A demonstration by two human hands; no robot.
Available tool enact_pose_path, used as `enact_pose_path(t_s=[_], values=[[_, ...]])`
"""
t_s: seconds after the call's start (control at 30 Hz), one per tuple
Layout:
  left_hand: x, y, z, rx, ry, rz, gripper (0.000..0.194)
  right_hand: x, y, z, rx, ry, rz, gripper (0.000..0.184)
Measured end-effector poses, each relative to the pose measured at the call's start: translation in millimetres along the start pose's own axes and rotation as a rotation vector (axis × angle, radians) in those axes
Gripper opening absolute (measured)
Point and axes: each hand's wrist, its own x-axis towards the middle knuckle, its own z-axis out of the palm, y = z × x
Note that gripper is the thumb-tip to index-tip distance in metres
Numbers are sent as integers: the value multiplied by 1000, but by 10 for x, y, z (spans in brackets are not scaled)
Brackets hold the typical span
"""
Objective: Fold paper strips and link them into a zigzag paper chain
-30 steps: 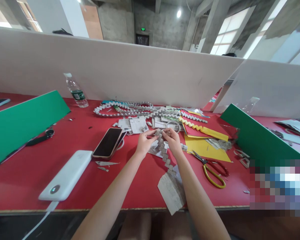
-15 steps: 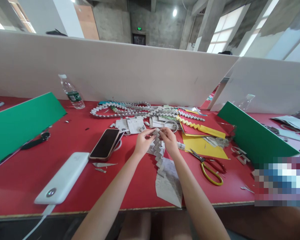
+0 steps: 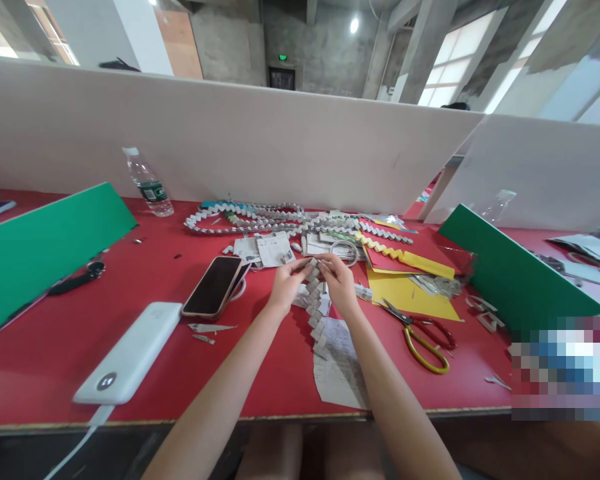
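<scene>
My left hand [image 3: 286,287] and my right hand [image 3: 338,283] meet over the red table [image 3: 55,347], both pinching the top end of a folded zigzag paper chain [image 3: 316,313] made of grey printed paper. The chain hangs down from my fingertips towards me between my wrists. Its lower end rests on a sheet of printed paper [image 3: 337,367] lying near the table's front edge. Both hands are closed on the chain's top link.
Long finished paper chains [image 3: 250,219] lie at the back, with a yellow one [image 3: 395,252] and yellow sheets [image 3: 410,297] to the right. Scissors [image 3: 420,330], a phone [image 3: 213,285], a white power bank [image 3: 130,352], a water bottle [image 3: 147,181] and green boards [image 3: 45,247] surround my hands.
The hanging chain has swung from the right side to straight under my hands, and the printed sheet has shifted a little. My hands stay pinched at its top.
</scene>
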Motion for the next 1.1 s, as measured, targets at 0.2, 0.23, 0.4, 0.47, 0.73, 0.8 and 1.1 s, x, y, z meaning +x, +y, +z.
enact_pose_path(t_s=[0.2, 0.23, 0.4, 0.47, 0.73, 0.8, 1.1], values=[[-25, 45, 22, -214, -43, -128, 33, -6, -15, 11, -12, 25, -14, 16], [-28, 51, 23, -221, -37, -139, 33, -5, -15, 13, 3, 28, -10, 15], [-32, 58, 12, -222, -12, -162, 31, 6, 5, 28, 80, 16, 40, 14], [-30, 52, 5, -220, -12, -166, 30, 8, 14, 33, 84, 21, 57, 16], [-26, 15, -6, -241, -32, -191, 36, 20, 29, 37, 68, 75, 91, 17], [-25, 14, -4, -242, -37, -192, 35, 23, 30, 34, 55, 82, 98, 17], [-19, 24, -6, -296, -33, -244, 33, 38, 60, 25, 47, 82, 101, 15]])
